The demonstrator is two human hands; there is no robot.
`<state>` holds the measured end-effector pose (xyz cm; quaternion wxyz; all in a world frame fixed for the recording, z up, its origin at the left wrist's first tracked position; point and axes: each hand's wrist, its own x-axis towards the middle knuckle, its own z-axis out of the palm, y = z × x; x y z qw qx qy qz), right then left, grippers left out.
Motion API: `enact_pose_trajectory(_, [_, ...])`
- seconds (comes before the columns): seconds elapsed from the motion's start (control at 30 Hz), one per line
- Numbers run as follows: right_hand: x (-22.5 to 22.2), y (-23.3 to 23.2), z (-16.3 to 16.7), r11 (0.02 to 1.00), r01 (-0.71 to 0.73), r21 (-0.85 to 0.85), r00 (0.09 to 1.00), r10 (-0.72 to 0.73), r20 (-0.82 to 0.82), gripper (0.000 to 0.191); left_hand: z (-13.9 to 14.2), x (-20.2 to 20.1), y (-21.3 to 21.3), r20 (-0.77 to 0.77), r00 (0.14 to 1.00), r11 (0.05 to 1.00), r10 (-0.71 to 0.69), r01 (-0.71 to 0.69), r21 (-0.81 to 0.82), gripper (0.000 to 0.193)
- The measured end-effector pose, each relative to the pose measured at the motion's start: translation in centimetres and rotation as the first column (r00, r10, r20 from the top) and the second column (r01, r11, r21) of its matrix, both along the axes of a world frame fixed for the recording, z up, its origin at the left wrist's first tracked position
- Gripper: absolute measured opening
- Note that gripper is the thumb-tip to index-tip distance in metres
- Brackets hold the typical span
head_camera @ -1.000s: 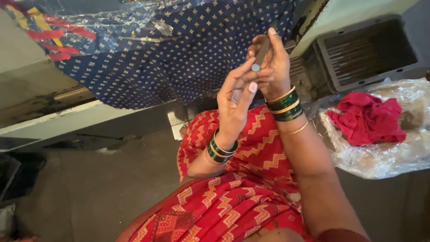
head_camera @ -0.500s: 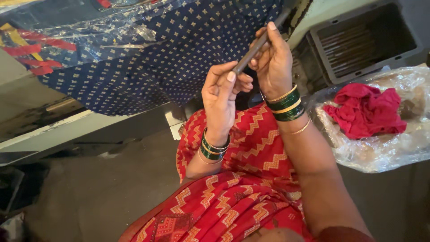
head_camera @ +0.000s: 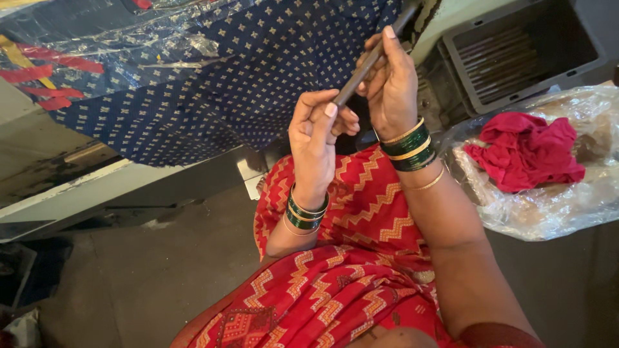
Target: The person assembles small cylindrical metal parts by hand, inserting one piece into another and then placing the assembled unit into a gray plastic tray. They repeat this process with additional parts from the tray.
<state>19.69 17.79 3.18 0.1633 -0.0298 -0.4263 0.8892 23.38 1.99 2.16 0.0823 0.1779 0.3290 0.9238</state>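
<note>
A thin dark rod [head_camera: 367,67] slants up to the right in front of me, above my lap in a red zigzag-patterned cloth [head_camera: 348,258]. My right hand [head_camera: 393,84] grips its upper part with closed fingers. My left hand [head_camera: 316,138] pinches its lower end between thumb and fingertips. Both wrists carry green and gold bangles. The rod's top end reaches the edge of a pale ledge.
A blue dotted cloth under clear plastic [head_camera: 213,71] covers a surface ahead. A dark bin [head_camera: 580,55] with several similar rods stands at the upper right. A red rag [head_camera: 525,151] lies on crumpled clear plastic [head_camera: 548,206] to my right. Grey floor [head_camera: 129,277] spreads at left.
The rod has drawn out longer between my hands, and both hands have shifted slightly upward and apart along it.
</note>
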Motion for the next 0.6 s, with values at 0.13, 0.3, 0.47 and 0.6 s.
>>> enact_pose_trajectory(0.13, [-0.16,-0.19,0.05,1.0,-0.027,0.003,1.0,0.027,0.0,0.036,0.29,0.04,-0.15,-0.005,1.0,1.0,0.0,0.0,-0.007,0.018])
enact_pose_trajectory(0.3, [-0.19,-0.19,0.27,1.0,-0.021,-0.004,0.999,0.021,0.042,0.034,0.35,-0.45,-0.33,-0.004,1.0,1.0,0.023,-0.023,-0.007,0.019])
enact_pose_trajectory(0.47, [-0.38,-0.36,0.27,1.0,-0.014,0.017,0.999,0.013,0.033,0.035,0.27,-0.51,-0.48,0.008,1.0,1.0,0.021,-0.021,-0.002,0.018])
enact_pose_trajectory(0.6, [-0.49,-0.38,0.09,0.999,-0.031,0.015,1.0,0.031,0.0,0.035,0.29,-0.17,-0.44,0.004,1.0,1.0,-0.004,0.004,0.001,0.019])
